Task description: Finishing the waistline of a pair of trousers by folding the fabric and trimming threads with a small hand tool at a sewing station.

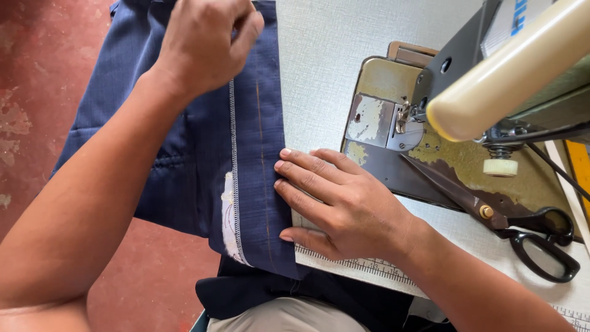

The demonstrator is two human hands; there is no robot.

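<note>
- Cloth (pixel 252 184): dark blue, with a white overlocked seam and a faint orange line running along it; it hangs over the left edge of the table (pixel 326 61) and down toward the red floor (pixel 37 92).
- Sewing machine (pixel 467 104) stands on the table to the right of the cloth, its presser foot (pixel 402 120) well apart from the cloth edge.
- Black-handled scissors (pixel 491 212) lie on the machine bed, just beside the right wrist, blades pointing toward the foot.
- A printed ruler strip (pixel 362 265) runs along the table's near edge, partly under the right hand.
- No containers show.
- Right hand (pixel 338 203) lies flat, fingers stretched out and close together, fingertips (pixel 284 166) pressing the cloth edge at the table's rim; it grips nothing.
- Left hand (pixel 206 43) is curled closed at the top, pinching the cloth's upper part; the fingertips are hidden behind the knuckles.
</note>
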